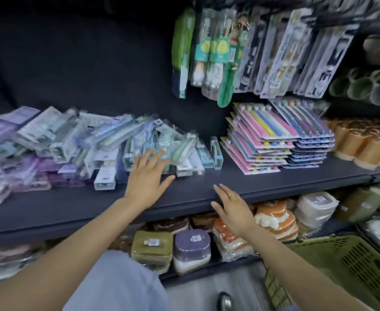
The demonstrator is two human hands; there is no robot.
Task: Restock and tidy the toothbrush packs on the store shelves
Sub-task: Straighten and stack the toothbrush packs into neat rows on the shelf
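A loose heap of clear toothbrush packs (pixel 77 142) covers the left half of the dark shelf (pixel 207 187). My left hand (pixel 147 176) reaches over the shelf with fingers spread, its fingertips touching the packs at the heap's right end. My right hand (pixel 231 205) hovers flat at the shelf's front edge and holds nothing. Two neat stacks of flat multi-brush cards, pink (pixel 258 140) and dark blue (pixel 307 135), lie to the right. More toothbrush packs (pixel 251 52) hang from pegs above.
Orange cups (pixel 363 142) stand at the shelf's right end. Wrapped sponges and soap boxes (pixel 191 248) fill the lower shelf. A green plastic basket (pixel 341 265) sits on the floor at lower right. Round green items (pixel 363 81) hang at upper right.
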